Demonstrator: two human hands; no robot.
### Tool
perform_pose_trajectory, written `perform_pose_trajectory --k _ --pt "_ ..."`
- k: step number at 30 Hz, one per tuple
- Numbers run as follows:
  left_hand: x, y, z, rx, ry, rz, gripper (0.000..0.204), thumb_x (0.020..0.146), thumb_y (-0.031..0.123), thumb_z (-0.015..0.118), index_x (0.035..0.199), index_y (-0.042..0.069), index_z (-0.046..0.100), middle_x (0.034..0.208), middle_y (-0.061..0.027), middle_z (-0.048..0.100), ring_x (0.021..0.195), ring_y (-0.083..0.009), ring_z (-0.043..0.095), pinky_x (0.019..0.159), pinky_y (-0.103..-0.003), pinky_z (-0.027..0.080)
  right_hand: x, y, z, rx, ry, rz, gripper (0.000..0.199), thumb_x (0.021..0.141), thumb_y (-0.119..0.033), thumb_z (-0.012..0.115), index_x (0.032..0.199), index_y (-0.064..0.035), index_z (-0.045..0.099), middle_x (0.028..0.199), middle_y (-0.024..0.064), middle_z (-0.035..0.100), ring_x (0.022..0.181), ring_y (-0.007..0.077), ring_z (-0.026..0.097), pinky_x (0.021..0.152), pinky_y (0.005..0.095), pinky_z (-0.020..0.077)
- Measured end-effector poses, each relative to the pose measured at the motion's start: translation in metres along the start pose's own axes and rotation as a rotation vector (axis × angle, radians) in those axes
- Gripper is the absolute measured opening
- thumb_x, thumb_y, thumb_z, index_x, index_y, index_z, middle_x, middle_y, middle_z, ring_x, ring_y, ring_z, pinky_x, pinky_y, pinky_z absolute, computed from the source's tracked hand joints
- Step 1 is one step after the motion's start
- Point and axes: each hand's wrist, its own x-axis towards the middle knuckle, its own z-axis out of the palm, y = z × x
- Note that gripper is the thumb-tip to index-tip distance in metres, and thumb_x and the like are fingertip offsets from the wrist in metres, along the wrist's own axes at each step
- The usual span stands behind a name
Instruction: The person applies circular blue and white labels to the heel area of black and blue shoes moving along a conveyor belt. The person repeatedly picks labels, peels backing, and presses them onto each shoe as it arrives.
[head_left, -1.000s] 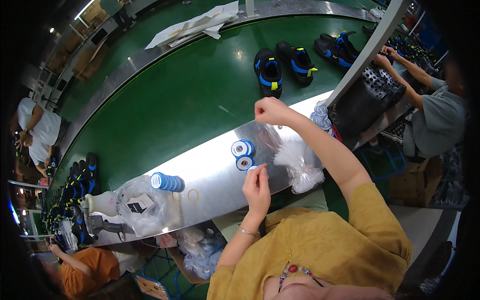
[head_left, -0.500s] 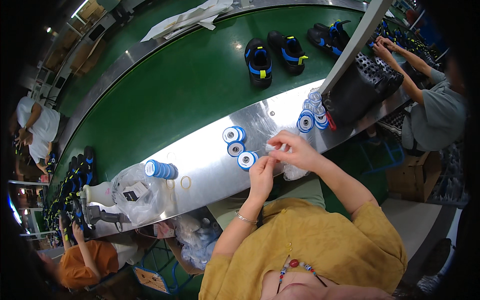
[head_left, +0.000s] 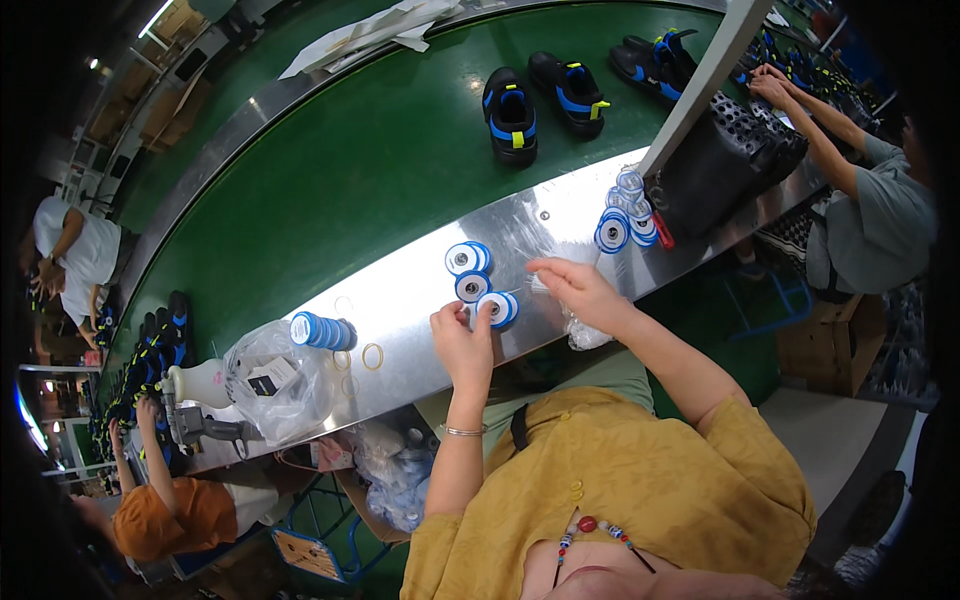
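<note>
the left hand (head_left: 462,345) pinches a blue-and-white tape spool (head_left: 496,309) with thumb and fingertips closed on it. the spool lies on the steel tabletop (head_left: 420,310) with its round face turned up toward the camera, so its axis points up off the surface. the right hand (head_left: 572,288) hovers just right of it, fingers loosely curled; whether it holds anything cannot be told. two more spools (head_left: 468,270) sit just beyond, a stacked roll (head_left: 321,331) lies on its side to the left, and black-and-blue shoes (head_left: 540,95) rest on the green belt (head_left: 350,170).
</note>
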Motion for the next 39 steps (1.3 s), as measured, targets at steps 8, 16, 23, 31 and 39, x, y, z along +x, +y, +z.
perform_pose_trajectory --k 8,16,23,31,39 --pt "0.015 -0.015 0.004 -0.1 -0.119 -0.079 0.031 0.078 0.024 0.077 0.074 -0.001 0.058 0.077 -0.013 0.056 0.067 -0.0276 0.055 0.063 -0.038 0.045 -0.001 -0.008 0.005 -0.241 -0.092 0.074 0.026 0.097 -0.023 0.051 0.109 -0.0004 0.052 0.08 0.0202 0.064 0.076 0.0335 0.063 0.066 0.0395 0.0461" --pt "0.017 -0.021 0.003 -0.228 -0.066 -0.041 0.022 0.084 0.015 0.071 0.086 -0.006 0.065 0.076 -0.0114 0.058 0.063 -0.0202 0.054 0.06 -0.033 0.045 0.004 -0.009 0.022 -0.146 -0.098 0.015 0.019 0.091 -0.016 0.056 0.086 0.0017 0.061 0.078 0.0201 0.063 0.076 0.0356 0.062 0.066 0.0379 0.0474" --pt "0.011 0.001 -0.008 -0.677 -0.108 -0.227 0.015 0.091 0.012 0.065 0.092 -0.003 0.067 0.077 0.0003 0.06 0.059 -0.0047 0.049 0.052 -0.02 0.039 0.011 -0.006 0.042 -0.229 0.003 -0.054 0.018 0.088 -0.015 0.06 0.082 0.0018 0.062 0.063 0.0128 0.058 0.057 0.0205 0.054 0.054 0.0328 0.0424" --pt "0.006 0.03 -0.018 -0.814 -0.148 -0.247 0.016 0.093 0.013 0.064 0.095 -0.002 0.067 0.081 -0.0019 0.066 0.064 -0.0057 0.057 0.055 -0.018 0.043 0.017 -0.012 0.044 -0.238 0.068 -0.074 0.02 0.085 -0.018 0.059 0.077 -0.001 0.062 0.066 0.0203 0.06 0.06 0.0375 0.059 0.054 0.0418 0.045" --pt "0.002 0.026 -0.015 -0.892 -0.197 -0.167 0.017 0.093 0.009 0.062 0.1 -0.005 0.066 0.091 -0.0073 0.067 0.082 -0.0123 0.062 0.075 -0.026 0.052 0.02 -0.007 0.051 -0.197 0.078 -0.103 0.015 0.09 -0.013 0.053 0.099 -0.0005 0.057 0.072 0.0193 0.06 0.064 0.0298 0.059 0.059 0.0389 0.0451"
